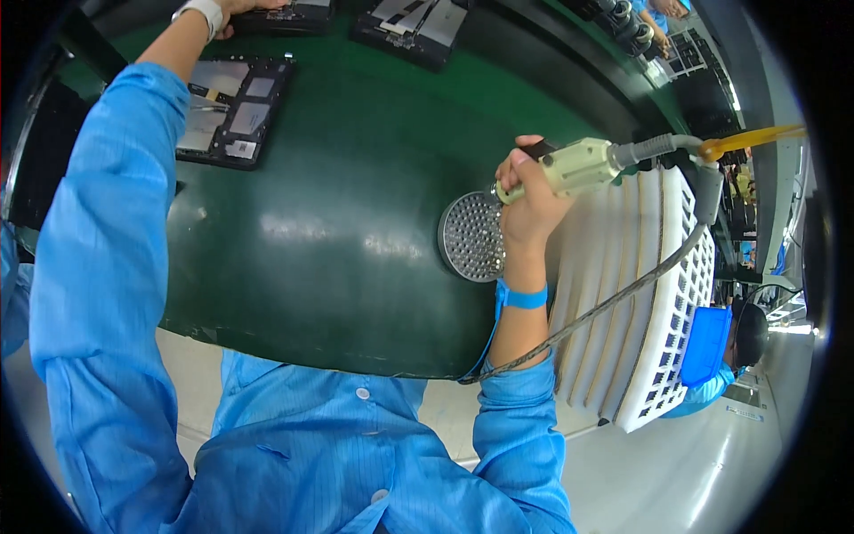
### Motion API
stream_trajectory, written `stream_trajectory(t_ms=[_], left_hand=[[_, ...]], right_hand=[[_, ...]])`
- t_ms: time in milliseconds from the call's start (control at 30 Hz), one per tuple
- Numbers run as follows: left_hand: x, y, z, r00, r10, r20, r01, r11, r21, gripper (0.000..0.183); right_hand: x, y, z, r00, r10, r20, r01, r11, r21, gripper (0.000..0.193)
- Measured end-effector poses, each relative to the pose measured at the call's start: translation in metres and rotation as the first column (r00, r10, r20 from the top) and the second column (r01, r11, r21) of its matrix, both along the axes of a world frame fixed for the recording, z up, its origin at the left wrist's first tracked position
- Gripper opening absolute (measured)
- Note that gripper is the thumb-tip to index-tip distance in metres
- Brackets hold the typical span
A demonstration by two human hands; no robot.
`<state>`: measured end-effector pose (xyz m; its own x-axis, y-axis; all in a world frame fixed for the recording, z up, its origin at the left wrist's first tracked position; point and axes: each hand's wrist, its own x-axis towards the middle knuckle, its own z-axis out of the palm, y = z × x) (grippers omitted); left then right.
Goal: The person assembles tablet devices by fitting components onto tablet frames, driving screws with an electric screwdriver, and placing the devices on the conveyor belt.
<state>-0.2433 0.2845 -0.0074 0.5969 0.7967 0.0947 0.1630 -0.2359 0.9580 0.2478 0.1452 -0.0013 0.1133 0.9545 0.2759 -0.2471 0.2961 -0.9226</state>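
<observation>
My right hand (531, 198) is wrapped round a pale green electric screwdriver (574, 167) with a black lever. Its tip points down at a round grey dish (471, 237) with many small holes, apparently holding screws. At the top edge, my left hand (238, 11) reaches to an opened tablet-like device (298, 16); its fingers lie stretched along the device and are partly cut off by the frame. Another opened device (236, 111), with its inner parts bare, lies below that hand. A third one (414, 28) lies at the top middle.
These things lie on a green mat (338, 196). A stack of white foam trays (614, 294) stands at the right, with a blue box (707, 345) against it. The screwdriver's grey cable (614, 294) crosses the trays. A blue wrist strap (523, 295) has a cord. Other people work beyond.
</observation>
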Motion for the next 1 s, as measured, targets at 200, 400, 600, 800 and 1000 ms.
stream_trajectory(t_ms=[200, 400, 600, 800, 1000], left_hand=[[0.025, 0.008, 0.037, 0.448, 0.872, 0.198, -0.552, 0.444, -0.706, 0.030], [0.124, -0.139, 0.063, 0.699, 0.644, 0.311, -0.431, 0.727, -0.534, 0.023], [0.196, -0.255, 0.027, 0.845, 0.519, 0.129, -0.288, 0.645, -0.708, 0.046], [0.154, -0.210, 0.075, 0.714, 0.046, -0.699, -0.054, 0.998, 0.011, 0.044], [0.157, -0.038, 0.050, 0.720, 0.606, -0.337, -0.272, 0.693, 0.667, 0.050]], right_hand=[[-0.015, 0.003, 0.001, 0.999, 0.030, 0.042, -0.029, 1.000, -0.011, 0.017], [-0.007, 0.001, 0.001, 0.999, 0.016, 0.030, -0.015, 0.999, -0.043, 0.018], [-0.007, -0.001, -0.001, 0.999, 0.040, 0.012, -0.040, 0.999, -0.017, 0.020], [-0.008, -0.006, 0.008, 0.999, 0.002, 0.032, -0.001, 0.999, -0.049, 0.020], [-0.007, -0.005, 0.006, 0.998, 0.034, 0.047, -0.033, 0.999, -0.020, 0.018]])
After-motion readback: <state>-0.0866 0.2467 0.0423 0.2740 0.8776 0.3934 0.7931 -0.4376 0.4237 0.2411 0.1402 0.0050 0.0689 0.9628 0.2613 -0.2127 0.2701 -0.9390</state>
